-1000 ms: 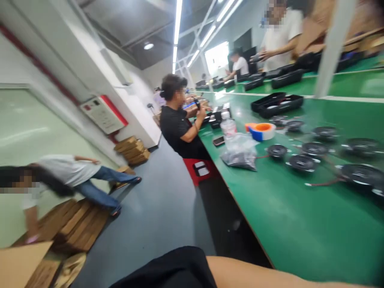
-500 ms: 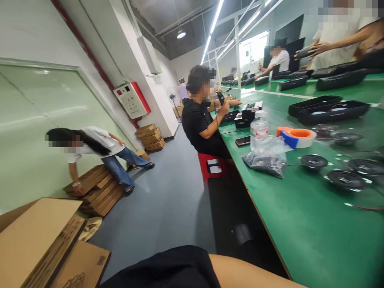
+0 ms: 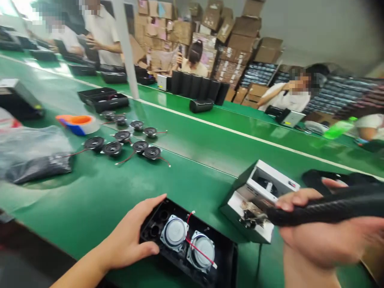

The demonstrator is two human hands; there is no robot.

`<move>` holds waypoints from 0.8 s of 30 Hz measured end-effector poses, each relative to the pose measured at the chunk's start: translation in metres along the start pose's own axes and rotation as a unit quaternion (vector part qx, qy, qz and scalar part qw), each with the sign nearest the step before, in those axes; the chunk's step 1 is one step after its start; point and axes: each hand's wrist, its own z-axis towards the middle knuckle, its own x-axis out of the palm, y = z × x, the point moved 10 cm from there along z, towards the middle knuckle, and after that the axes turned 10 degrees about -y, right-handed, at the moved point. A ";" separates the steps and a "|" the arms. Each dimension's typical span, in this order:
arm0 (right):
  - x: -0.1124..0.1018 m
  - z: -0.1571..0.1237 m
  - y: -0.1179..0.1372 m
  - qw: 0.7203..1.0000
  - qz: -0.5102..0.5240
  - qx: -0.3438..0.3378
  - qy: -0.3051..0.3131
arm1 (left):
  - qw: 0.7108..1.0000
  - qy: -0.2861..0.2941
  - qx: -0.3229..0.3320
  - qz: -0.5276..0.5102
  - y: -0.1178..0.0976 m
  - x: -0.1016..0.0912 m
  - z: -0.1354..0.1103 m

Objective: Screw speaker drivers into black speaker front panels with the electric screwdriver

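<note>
Left hand [image 3: 129,236] grips the end of the speaker case [image 3: 189,244] near the bench edge, right hand [image 3: 324,236] clenched around the screwdriver [image 3: 324,206], so a slipped tip could easily snag those red wires [image 3: 198,250].

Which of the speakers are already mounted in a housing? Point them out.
The two silver-backed speakers inside the black housing that the left hand holds. The other speakers lie loose on the green table, farther away.
</note>
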 end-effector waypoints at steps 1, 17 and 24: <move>-0.001 0.002 -0.001 1.000 -0.018 -0.015 0.000 | 1.000 -0.003 -0.004 0.004 0.001 0.000 0.000; 0.019 -0.007 0.009 0.997 -0.057 -0.045 0.031 | 0.998 0.038 -0.017 0.037 0.011 0.000 0.001; 0.030 -0.016 0.018 0.991 -0.070 -0.084 0.071 | 0.998 0.041 -0.008 0.046 0.012 0.002 0.001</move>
